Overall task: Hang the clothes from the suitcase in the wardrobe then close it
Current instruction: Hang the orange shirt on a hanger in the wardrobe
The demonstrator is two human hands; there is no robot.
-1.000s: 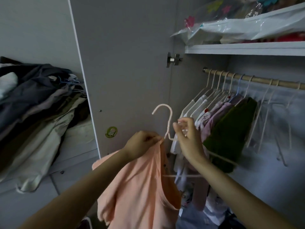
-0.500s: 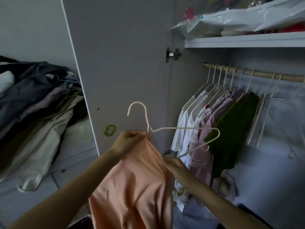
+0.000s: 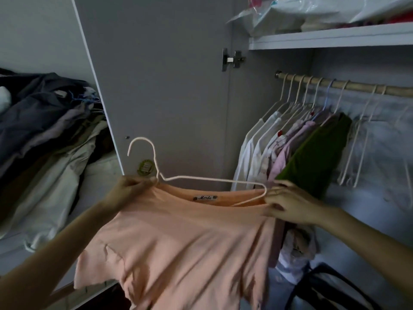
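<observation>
Left of the wooden rail (image 3: 362,86), both hands pinch the peach cotton shirt (image 3: 183,249) on its white wire hanger (image 3: 201,179): left hand (image 3: 128,190) at the neck, right hand (image 3: 288,205), nearer the rail, at the shoulder.

Your two arms are bare all the way up, with no sleeves on them. Your left hand (image 3: 128,190) has no rings or bands that can be seen. Your right hand (image 3: 288,203) has a thin ring on one finger. The nail on your right thumb looks dark. Your wrists wear nothing.
</observation>
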